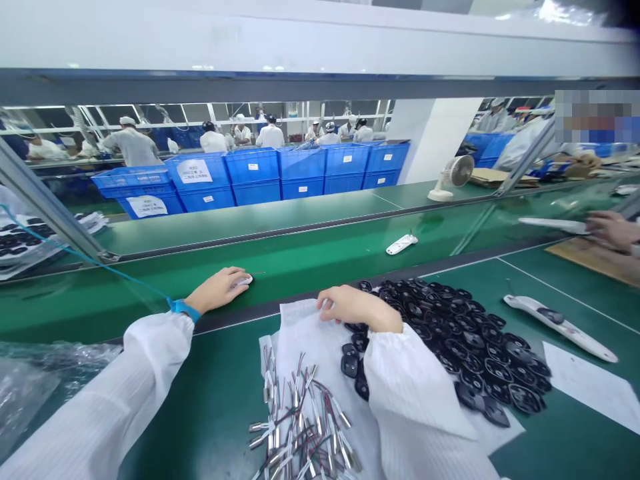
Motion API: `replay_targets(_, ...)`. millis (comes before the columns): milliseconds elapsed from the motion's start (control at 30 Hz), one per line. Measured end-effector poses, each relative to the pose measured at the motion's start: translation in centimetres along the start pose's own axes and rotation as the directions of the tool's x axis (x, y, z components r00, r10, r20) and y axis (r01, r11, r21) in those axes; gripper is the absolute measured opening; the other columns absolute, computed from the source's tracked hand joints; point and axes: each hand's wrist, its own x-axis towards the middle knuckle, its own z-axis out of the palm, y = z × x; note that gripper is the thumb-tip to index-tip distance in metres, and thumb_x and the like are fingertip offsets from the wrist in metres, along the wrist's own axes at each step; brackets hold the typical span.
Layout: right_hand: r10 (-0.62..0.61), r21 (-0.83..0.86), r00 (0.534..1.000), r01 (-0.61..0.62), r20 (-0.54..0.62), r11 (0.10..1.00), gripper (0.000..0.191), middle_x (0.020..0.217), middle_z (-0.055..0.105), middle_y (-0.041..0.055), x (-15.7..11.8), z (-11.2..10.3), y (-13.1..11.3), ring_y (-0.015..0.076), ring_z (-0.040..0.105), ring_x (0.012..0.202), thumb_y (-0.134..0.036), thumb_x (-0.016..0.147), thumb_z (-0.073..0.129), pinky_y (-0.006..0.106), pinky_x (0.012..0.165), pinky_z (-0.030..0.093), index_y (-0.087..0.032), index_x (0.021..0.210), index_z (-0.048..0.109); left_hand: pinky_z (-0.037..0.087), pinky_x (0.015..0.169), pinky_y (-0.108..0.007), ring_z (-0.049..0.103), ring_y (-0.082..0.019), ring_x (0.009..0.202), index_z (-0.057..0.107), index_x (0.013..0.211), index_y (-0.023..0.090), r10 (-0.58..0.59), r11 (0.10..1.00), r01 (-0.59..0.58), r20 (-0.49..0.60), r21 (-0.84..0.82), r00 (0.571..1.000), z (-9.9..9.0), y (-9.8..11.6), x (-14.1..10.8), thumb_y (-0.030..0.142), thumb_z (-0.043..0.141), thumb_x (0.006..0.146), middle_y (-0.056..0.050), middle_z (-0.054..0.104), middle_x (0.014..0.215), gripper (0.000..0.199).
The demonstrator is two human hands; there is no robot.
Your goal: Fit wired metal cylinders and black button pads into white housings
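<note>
Over the green conveyor belt, my left hand (219,291) is closed on a white plastic housing (243,281). Most of that housing is hidden under the fingers, and a thin wire sticks out past it. My right hand (350,305) hovers at the far end of a white sheet (300,327), fingers loosely bent and apart, with nothing visible in them. On the sheet's near part lies a heap of small silver motors (313,427) with thin wires. Beside and partly behind my right forearm spreads a pile of black plastic parts (450,327).
A white housing (401,245) lies on the belt (320,257); a longer one (560,327) rests on the right of the table. A co-worker's hand (613,230) is at far right by another white piece. Blue bins (255,180) and a small fan (453,177) stand beyond.
</note>
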Motion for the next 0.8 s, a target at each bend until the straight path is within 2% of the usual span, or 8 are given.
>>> replay_targets(100, -0.053, -0.016, 0.997, 0.054, 0.061, 0.998, 0.021, 0.088, 0.078, 0.0027, 0.1, 1.4, -2.2, 0.0151, 0.067, 0.065, -0.016, 0.079, 0.077, 0.024, 0.063, 0.047, -0.021, 0.099, 0.078, 0.037, 0.115, -0.053, 0.040, -0.039, 0.144, 0.053, 0.150, 0.024, -0.037, 0.999, 0.037, -0.040, 0.001, 0.999, -1.1, 2.0, -1.2, 0.052, 0.049, 0.100, -0.014, 0.041, 0.162, 0.057)
replay_targets(167, -0.070, -0.005, 0.994, 0.070, 0.081, 0.998, 0.019, 0.085, 0.077, 0.0011, 0.0, 1.6, -2.5, 0.0135, 0.065, 0.061, -0.018, 0.079, 0.078, 0.024, 0.062, 0.047, -0.023, 0.098, 0.078, 0.034, 0.116, -0.051, 0.037, -0.039, 0.145, 0.053, 0.150, 0.022, -0.060, 0.998, 0.060, -0.048, -0.003, 0.997, -1.8, 3.9, -2.2, 0.048, 0.045, 0.101, -0.014, 0.041, 0.161, 0.056)
replay_targets(233, -0.055, 0.011, 0.997, 0.055, 0.060, 0.998, 0.018, 0.086, 0.077, 0.0016, -0.1, 1.0, -1.8, 0.0131, 0.065, 0.063, -0.019, 0.082, 0.075, 0.023, 0.061, 0.047, -0.022, 0.100, 0.078, 0.042, 0.107, -0.046, 0.054, -0.036, 0.129, 0.066, 0.133, 0.018, -0.080, 0.996, 0.080, 0.013, -0.025, 0.997, -2.2, 6.4, -3.5, 0.046, 0.042, 0.102, -0.017, 0.060, 0.142, 0.049)
replay_targets(300, -0.003, 0.025, 1.000, 0.002, 0.015, 1.000, 0.020, 0.088, 0.076, 0.0029, -0.4, -0.1, 0.0, 0.0132, 0.066, 0.065, -0.017, 0.084, 0.071, 0.023, 0.060, 0.047, -0.021, 0.103, 0.076, 0.050, 0.085, -0.037, 0.069, -0.028, 0.095, 0.076, 0.105, 0.019, -0.087, 0.993, 0.098, 0.145, -0.069, 0.986, -2.1, 9.1, -5.0, 0.046, 0.046, 0.100, -0.012, 0.075, 0.107, 0.042)
replay_targets(400, 0.118, 0.039, 0.992, -0.117, -0.040, 0.992, 0.022, 0.085, 0.075, 0.0046, -0.7, -1.7, 3.3, 0.0145, 0.067, 0.064, -0.013, 0.082, 0.070, 0.023, 0.057, 0.048, -0.017, 0.103, 0.074, 0.045, 0.062, -0.030, 0.068, -0.022, 0.069, 0.076, 0.091, 0.023, -0.088, 0.983, 0.135, 0.324, -0.125, 0.942, -0.9, 13.0, -7.5, 0.046, 0.065, 0.090, -0.002, 0.076, 0.080, 0.025)
replay_targets(500, 0.195, 0.045, 0.978, -0.192, -0.080, 0.980, 0.024, 0.087, 0.075, 0.0053, -0.9, -2.7, 6.1, 0.0167, 0.069, 0.069, -0.015, 0.081, 0.073, 0.024, 0.057, 0.050, -0.017, 0.105, 0.074, 0.042, 0.062, -0.029, 0.070, -0.025, 0.080, 0.072, 0.097, 0.022, -0.125, 0.976, 0.181, 0.361, -0.126, 0.924, 0.7, 15.4, -9.0, 0.031, 0.074, 0.081, -0.001, 0.076, 0.080, 0.018)
replay_targets(600, 0.228, 0.021, 0.963, -0.228, -0.144, 0.973, 0.030, 0.099, 0.075, 0.0069, -0.7, -3.1, 8.0, 0.0190, 0.071, 0.082, -0.014, 0.084, 0.074, 0.028, 0.071, 0.055, -0.015, 0.114, 0.073, 0.042, 0.067, -0.029, 0.069, -0.024, 0.086, 0.069, 0.092, 0.021, -0.160, 0.968, 0.217, 0.362, -0.123, 0.919, 1.6, 16.3, -9.2, 0.010, 0.060, 0.083, -0.001, 0.075, 0.081, 0.017)
replay_targets(800, 0.244, -0.041, 0.957, -0.253, -0.158, 0.967, 0.024, 0.118, 0.070, 0.0073, 0.8, -2.6, 9.7, 0.0223, 0.068, 0.104, -0.026, 0.097, 0.071, 0.043, 0.096, 0.056, -0.016, 0.118, 0.069, 0.044, 0.072, -0.030, 0.067, -0.026, 0.097, 0.071, 0.103, 0.020, -0.216, 0.961, 0.265, 0.371, -0.085, 0.903, 0.1, 17.2, -8.3, 0.005, 0.050, 0.086, -0.006, 0.074, 0.097, 0.031)
